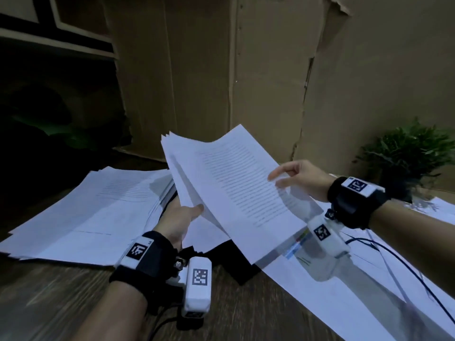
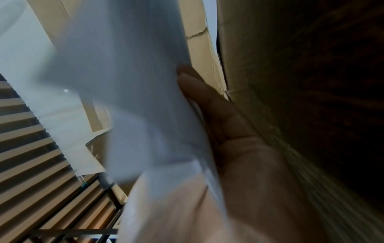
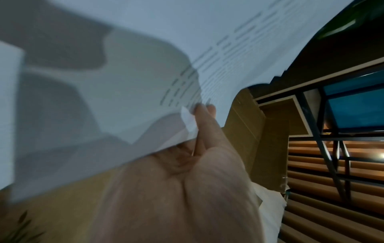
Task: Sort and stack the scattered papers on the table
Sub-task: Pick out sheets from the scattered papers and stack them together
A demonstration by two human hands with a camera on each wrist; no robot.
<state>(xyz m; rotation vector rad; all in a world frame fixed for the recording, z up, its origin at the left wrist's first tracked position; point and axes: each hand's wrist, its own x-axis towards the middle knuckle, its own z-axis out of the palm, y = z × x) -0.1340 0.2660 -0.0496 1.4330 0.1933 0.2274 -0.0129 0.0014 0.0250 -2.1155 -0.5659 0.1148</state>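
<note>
A sheaf of white printed papers is held up above the table, tilted. My left hand grips its lower left edge, thumb on top; in the left wrist view the papers lie against the fingers. My right hand pinches the right edge of the top printed sheet, which in the right wrist view is the sheet over the fingertips. A spread pile of papers lies on the table at the left. More sheets lie at the right under my right arm.
Tall cardboard panels stand close behind the table. A small green potted plant stands at the back right. A dark flat object lies under the held papers. Cables cross the right sheets. Bare wood table shows in front.
</note>
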